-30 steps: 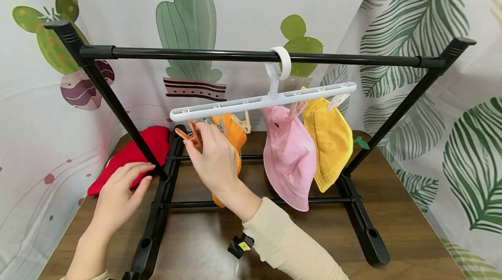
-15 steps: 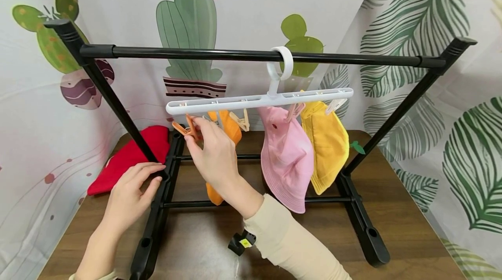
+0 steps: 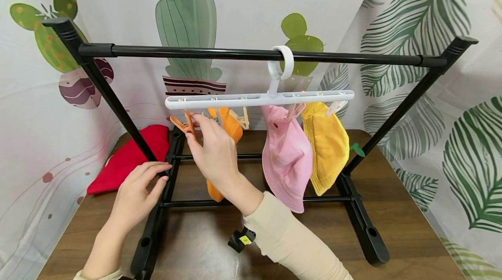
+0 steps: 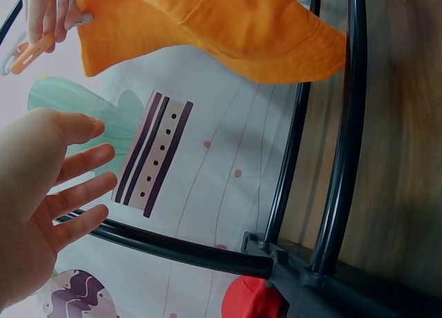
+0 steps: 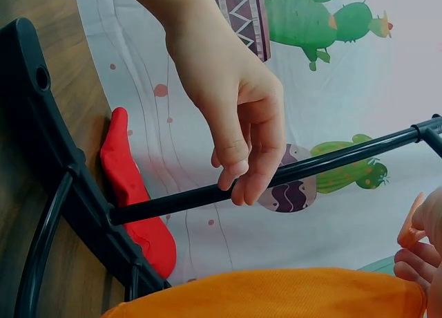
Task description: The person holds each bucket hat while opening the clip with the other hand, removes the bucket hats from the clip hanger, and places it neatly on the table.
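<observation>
My right hand (image 3: 215, 151) pinches an orange clothespin (image 3: 183, 124) under the left end of a white clip hanger (image 3: 219, 100). Just behind that hand hangs an orange hat (image 4: 221, 31), partly hidden by it in the head view; a cream clothespin (image 3: 240, 118) sits at its top. Near the rack's left post is my left hand (image 3: 137, 195), fingers extended and holding nothing. Further right on the hanger are a pink bucket hat (image 3: 286, 158) with a pink clothespin (image 3: 295, 110) and a yellow hat (image 3: 325, 149) with a white clothespin (image 3: 336, 107).
A black rack (image 3: 176, 53) stands on the wooden table (image 3: 204, 245) and bears the hanger on its top bar. Behind the left post lies a red hat (image 3: 133, 158). Printed curtains (image 3: 251, 1) close off the back and sides.
The hanger's left end has risen, so it now hangs nearly level. My left hand has moved right toward the post. My right hand keeps the orange clothespin, shifted slightly up and left.
</observation>
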`<state>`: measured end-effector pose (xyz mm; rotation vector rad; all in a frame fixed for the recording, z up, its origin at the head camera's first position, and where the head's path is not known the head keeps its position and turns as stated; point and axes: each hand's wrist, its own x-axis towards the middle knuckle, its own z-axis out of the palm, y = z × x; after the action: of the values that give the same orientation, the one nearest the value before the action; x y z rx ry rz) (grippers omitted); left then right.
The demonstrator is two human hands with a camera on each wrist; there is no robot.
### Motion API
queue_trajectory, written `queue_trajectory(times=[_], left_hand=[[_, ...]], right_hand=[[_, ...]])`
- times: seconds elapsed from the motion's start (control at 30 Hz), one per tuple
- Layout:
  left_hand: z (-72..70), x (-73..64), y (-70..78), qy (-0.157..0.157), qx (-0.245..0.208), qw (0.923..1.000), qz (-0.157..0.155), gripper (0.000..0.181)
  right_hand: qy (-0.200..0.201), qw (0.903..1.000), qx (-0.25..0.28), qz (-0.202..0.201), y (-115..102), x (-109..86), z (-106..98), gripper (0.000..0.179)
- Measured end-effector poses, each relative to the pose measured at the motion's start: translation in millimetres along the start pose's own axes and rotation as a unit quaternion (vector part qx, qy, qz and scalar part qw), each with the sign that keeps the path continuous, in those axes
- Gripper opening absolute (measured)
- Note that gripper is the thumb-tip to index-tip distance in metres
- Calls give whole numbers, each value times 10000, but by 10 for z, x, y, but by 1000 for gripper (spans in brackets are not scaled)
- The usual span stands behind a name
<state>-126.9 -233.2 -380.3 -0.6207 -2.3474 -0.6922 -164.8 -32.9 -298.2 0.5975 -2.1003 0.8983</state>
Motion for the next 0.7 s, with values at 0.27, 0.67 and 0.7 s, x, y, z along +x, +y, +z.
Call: queue_trajectory(times=[0.27, 0.67, 0.7], left_hand=[[21, 31, 49, 114, -149, 9998, 50, 34], [96, 97, 145, 376, -511, 9974, 335, 29], [102, 104, 155, 402, -540, 9971, 359, 28]], right_hand=[[76, 9995, 283, -107, 31, 4, -26, 27], [-47, 9943, 569, -897, 101, 10, -82, 17], [-23, 9941, 560, -934, 106, 11, -88, 17]])
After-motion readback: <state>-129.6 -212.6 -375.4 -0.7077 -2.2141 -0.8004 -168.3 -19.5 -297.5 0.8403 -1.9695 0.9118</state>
